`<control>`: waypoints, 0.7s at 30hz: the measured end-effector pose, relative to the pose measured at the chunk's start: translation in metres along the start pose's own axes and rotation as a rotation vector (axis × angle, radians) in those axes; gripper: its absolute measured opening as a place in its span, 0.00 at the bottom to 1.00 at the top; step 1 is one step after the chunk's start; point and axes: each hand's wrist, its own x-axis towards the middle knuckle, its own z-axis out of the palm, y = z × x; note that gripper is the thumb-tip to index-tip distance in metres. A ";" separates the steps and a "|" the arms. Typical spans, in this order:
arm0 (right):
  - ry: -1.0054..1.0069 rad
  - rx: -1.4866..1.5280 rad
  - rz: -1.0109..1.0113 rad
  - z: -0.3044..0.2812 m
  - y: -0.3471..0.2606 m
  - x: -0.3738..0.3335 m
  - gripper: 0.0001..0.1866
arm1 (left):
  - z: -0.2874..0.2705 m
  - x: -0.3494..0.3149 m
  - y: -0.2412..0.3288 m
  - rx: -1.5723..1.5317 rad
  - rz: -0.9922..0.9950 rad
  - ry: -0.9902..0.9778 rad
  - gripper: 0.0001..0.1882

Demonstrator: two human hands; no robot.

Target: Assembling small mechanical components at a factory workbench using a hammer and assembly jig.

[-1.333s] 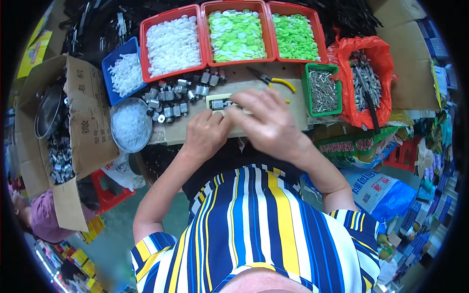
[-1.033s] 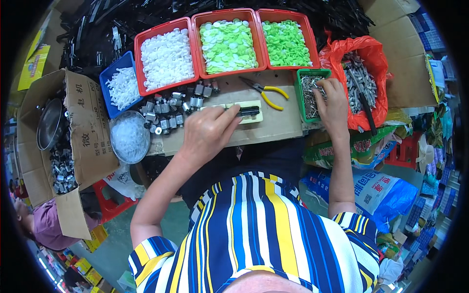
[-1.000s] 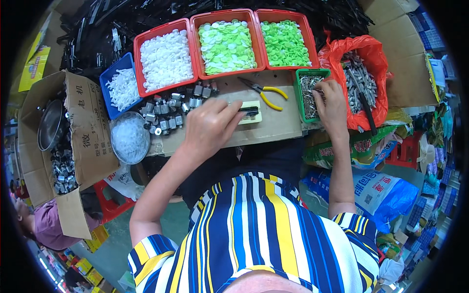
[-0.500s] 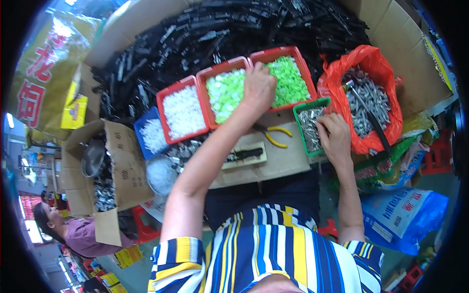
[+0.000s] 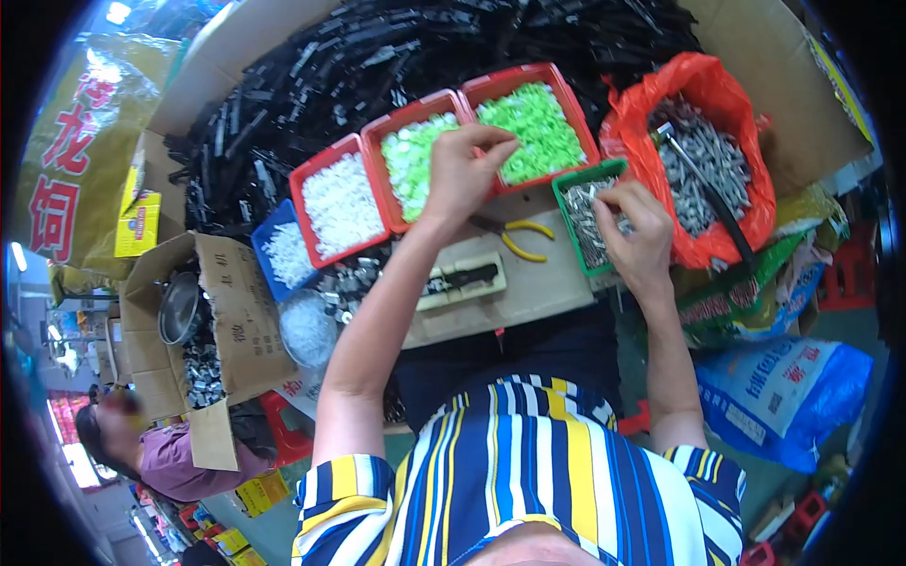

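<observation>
And there was the left hand [image 5: 462, 172], out over the red trays, back of the hand up, its thumb and forefinger drawn narrow, tips pointing right! Right under those tips lay the green plastic pieces [image 5: 540, 123], filling the right-hand red tray [image 5: 575, 111]. Whether a piece sat in the pinch, one could not tell. The palm side covered part of the middle red tray [image 5: 377, 176] and its pale green discs [image 5: 406, 174].

Over on the other side, the right hand [image 5: 634, 231] was at the green tray [image 5: 570, 226], fingers curled, thumb and forefinger close together above its right half. The slim metal pieces [image 5: 587, 226] lay just below and to the left of those fingertips; a glint showed near the fingers, but whether they gripped anything was too small to tell.

Between and below the two hands, the cream block [image 5: 462, 295] lay on the board [image 5: 543, 294], the black part [image 5: 474, 275] set along its top, well apart from all the fingertips and just right of the left forearm. The yellow-handled pliers [image 5: 527, 225] rested between block and trays, clear of both hands, and the red bag [image 5: 694, 249] stood just right of the right hand.
</observation>
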 end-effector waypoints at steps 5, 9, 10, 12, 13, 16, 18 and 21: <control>-0.033 0.082 -0.094 0.026 -0.039 0.015 0.03 | -0.017 -0.050 0.006 -0.576 -0.312 0.029 0.09; -0.081 0.066 -0.177 0.048 -0.061 0.013 0.04 | -0.024 -0.080 0.000 -0.684 -0.325 0.071 0.09; -0.092 0.067 -0.193 0.053 -0.065 0.013 0.05 | -0.026 -0.086 -0.001 -0.714 -0.313 0.080 0.09; -0.110 0.037 -0.229 0.060 -0.073 0.011 0.05 | -0.031 -0.096 -0.005 -0.747 -0.314 0.101 0.10; -0.113 0.002 -0.254 0.063 -0.076 0.010 0.05 | -0.033 -0.099 -0.006 -0.734 -0.317 0.099 0.10; -0.139 -0.045 -0.289 0.069 -0.084 0.007 0.05 | -0.038 -0.108 -0.008 -0.735 -0.320 0.127 0.09; -0.149 -0.062 -0.303 0.073 -0.087 0.006 0.04 | -0.042 -0.112 -0.008 -0.720 -0.304 0.157 0.09; -0.154 -0.121 -0.349 0.077 -0.092 0.005 0.04 | -0.040 -0.117 -0.011 -0.652 -0.225 0.233 0.09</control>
